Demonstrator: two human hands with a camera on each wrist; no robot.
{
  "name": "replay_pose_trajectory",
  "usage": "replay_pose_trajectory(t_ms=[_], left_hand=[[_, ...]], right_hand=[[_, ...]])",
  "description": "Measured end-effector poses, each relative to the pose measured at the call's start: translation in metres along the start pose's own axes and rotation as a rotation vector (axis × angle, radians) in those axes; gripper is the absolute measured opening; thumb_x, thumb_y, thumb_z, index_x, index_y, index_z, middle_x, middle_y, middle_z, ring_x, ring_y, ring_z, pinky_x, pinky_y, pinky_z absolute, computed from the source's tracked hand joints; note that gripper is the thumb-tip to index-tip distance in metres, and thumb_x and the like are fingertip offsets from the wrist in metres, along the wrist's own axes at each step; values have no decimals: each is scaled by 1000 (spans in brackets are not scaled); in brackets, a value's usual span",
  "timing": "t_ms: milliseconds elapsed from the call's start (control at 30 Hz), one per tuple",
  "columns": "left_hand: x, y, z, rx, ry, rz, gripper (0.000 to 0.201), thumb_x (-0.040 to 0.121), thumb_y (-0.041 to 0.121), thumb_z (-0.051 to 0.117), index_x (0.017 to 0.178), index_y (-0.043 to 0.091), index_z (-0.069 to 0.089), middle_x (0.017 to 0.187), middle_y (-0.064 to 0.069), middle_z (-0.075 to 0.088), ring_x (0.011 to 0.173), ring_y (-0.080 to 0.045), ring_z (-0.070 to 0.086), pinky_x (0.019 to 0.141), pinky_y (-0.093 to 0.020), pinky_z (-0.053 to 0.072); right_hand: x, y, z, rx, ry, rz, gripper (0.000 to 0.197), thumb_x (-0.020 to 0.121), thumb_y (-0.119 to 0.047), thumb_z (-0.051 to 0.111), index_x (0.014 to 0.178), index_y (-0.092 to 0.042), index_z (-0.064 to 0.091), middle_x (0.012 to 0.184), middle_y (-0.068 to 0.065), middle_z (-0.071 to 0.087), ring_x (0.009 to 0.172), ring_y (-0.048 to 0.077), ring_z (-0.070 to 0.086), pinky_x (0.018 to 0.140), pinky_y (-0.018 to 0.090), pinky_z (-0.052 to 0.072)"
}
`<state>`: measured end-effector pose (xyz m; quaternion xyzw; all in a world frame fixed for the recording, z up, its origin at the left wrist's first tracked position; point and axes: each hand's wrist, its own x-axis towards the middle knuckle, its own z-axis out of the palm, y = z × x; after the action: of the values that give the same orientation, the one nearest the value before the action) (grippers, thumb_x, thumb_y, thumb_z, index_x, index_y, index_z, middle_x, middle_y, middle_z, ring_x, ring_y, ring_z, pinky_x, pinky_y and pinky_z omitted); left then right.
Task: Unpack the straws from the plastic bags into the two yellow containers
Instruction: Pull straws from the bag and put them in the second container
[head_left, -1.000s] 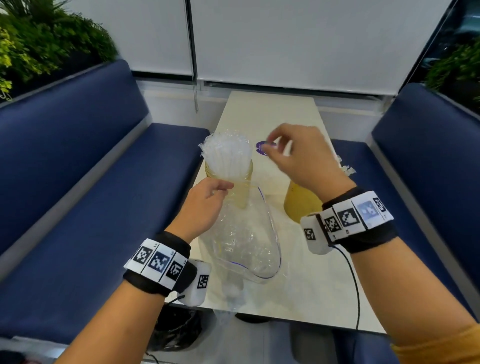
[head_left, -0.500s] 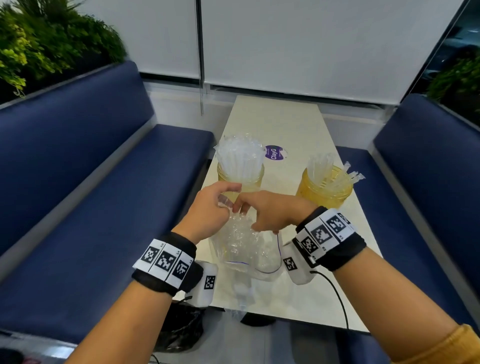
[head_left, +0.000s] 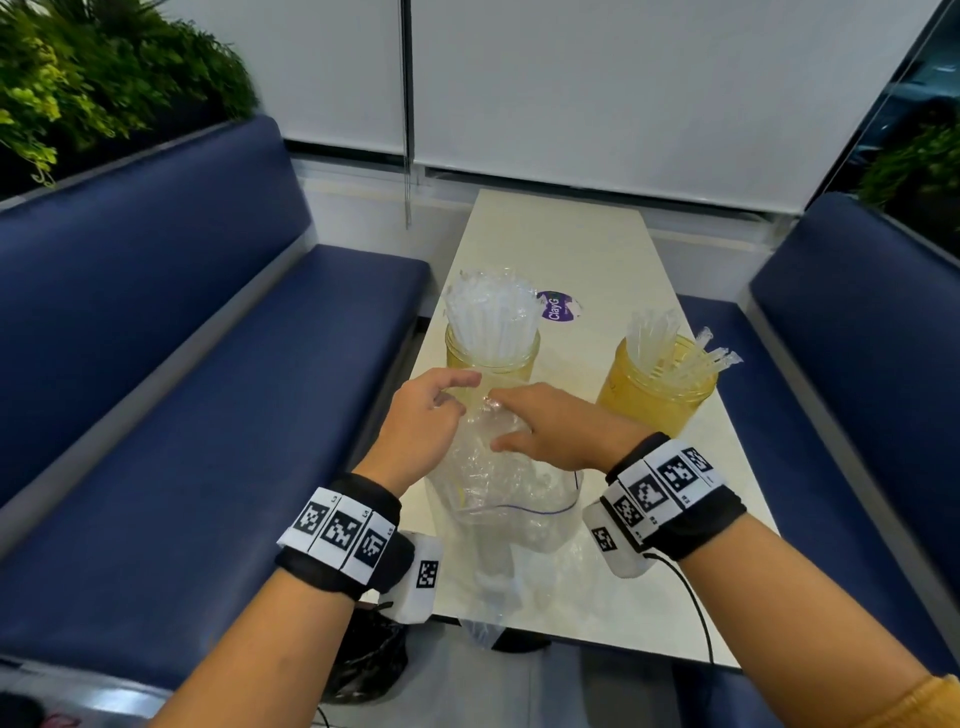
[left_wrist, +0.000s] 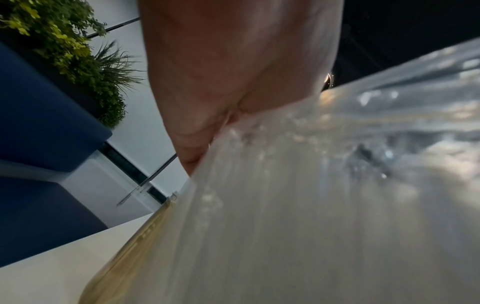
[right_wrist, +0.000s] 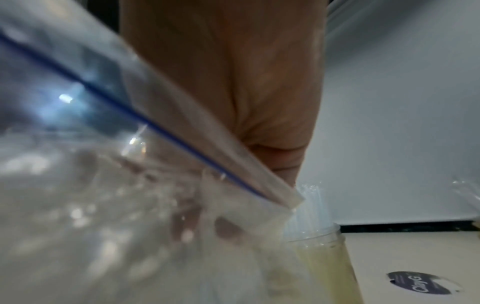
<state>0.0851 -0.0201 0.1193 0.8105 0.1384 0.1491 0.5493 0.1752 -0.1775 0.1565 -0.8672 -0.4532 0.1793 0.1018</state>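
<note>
The fingers (head_left: 460, 382) of the left hand (head_left: 423, 421) curl round the left side of a crumpled clear plastic bag (head_left: 511, 491), and those of the right hand (head_left: 558, 423) spread over its top and right side, thumb low against the film, so both hands hold it between them. The bag is transparent and creased, with a thin blue line along its mouth edge, and sits at the near middle of the counter (head_left: 582, 249), its lower end trailing toward the near edge. Whether any straws lie inside cannot be told.

Both forearms reach forward from the bottom of the head view and meet over the bag, the right wrist bent inward. Each wrist wears a black band with black-and-white coded squares.

Just beyond the hands stands the left yellow container (head_left: 492, 358), upright, packed with a dense bundle of clear straws (head_left: 491, 312) that stand nearly vertical, long axis up, ends above the rim. The right yellow container (head_left: 657, 395), to the right and apart from the hands, holds fewer straws (head_left: 675, 348), leaning right and away.

In the left wrist view the film (left_wrist: 324, 205) fills most of the frame under the palm; the right wrist view shows the blue line running diagonally across the bag (right_wrist: 130, 185).

A round purple sticker (head_left: 557, 306) lies on the counter behind the left container. Dark blue benches (head_left: 182, 389) flank the counter.
</note>
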Motion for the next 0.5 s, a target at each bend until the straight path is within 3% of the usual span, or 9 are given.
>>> replay_pose_trajectory(t_ms=[100, 200, 333, 400, 500], left_hand=[[-1, 6, 1, -76, -39, -22, 40, 91, 8, 50, 123, 22, 70, 126, 13, 65, 109, -2, 59, 94, -26, 49], [-4, 9, 2, -55, -143, 38, 51, 74, 24, 58, 125, 22, 65, 118, 11, 59, 94, -4, 53, 81, -18, 43], [-1, 6, 9, 97, -150, 78, 59, 68, 42, 88, 119, 31, 61, 110, 18, 54, 91, 2, 52, 79, -13, 41], [3, 3, 13, 137, -139, 63, 74, 57, 54, 93, 120, 33, 59, 113, 17, 56, 100, 3, 55, 88, -21, 47], [10, 0, 21, 135, -135, 80, 102, 47, 68, 90, 135, 40, 47, 123, 18, 62, 115, -1, 59, 99, -33, 52]], right_hand=[[-3, 3, -4, 56, 99, -10, 46, 99, -34, 59, 141, -18, 47, 127, 2, 61, 88, 7, 49, 83, 26, 38], [-2, 5, -5, 97, 215, -68, 31, 100, -32, 58, 127, -18, 54, 99, -5, 60, 71, -2, 48, 71, 22, 36], [0, 3, -10, 150, 286, -93, 20, 98, -30, 60, 113, -17, 57, 85, -8, 59, 69, 1, 54, 63, 23, 39], [-1, -2, -15, 148, 311, -136, 19, 98, -31, 60, 112, -17, 58, 83, -7, 60, 67, 3, 55, 62, 24, 42], [-2, -10, -24, 191, 366, -213, 14, 99, -31, 60, 104, -18, 58, 83, -4, 63, 65, 9, 56, 61, 22, 43]])
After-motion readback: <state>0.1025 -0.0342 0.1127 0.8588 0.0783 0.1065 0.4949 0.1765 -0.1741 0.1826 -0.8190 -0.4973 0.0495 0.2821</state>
